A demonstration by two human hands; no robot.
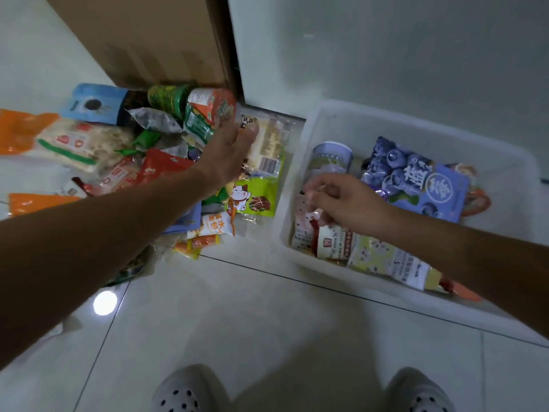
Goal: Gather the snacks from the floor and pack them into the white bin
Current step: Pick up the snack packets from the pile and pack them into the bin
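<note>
A white bin (386, 126) stands on the floor at the right. It holds a purple blueberry bag (416, 185), a lavender cup (331, 159), a pale green packet (383, 257) and several smaller ones. My right hand (338, 203) is inside the bin's near-left corner, its curled fingers pinching the top of a small red-and-white packet (303, 224). To the left lies the snack pile (133, 162). My left hand (228, 153) reaches over the pile, fingers extended, its thumb resting on a clear packet of pale biscuits (269, 144). A green cat-print packet (252, 197) lies just below.
A brown cardboard panel (142, 40) rises behind the pile, and a white wall (386, 55) behind the bin. An orange bag (17, 132) and a blue bag (92, 104) lie at the far left. My feet in grey perforated slippers (190, 391) stand on the pale tiled floor (267, 307).
</note>
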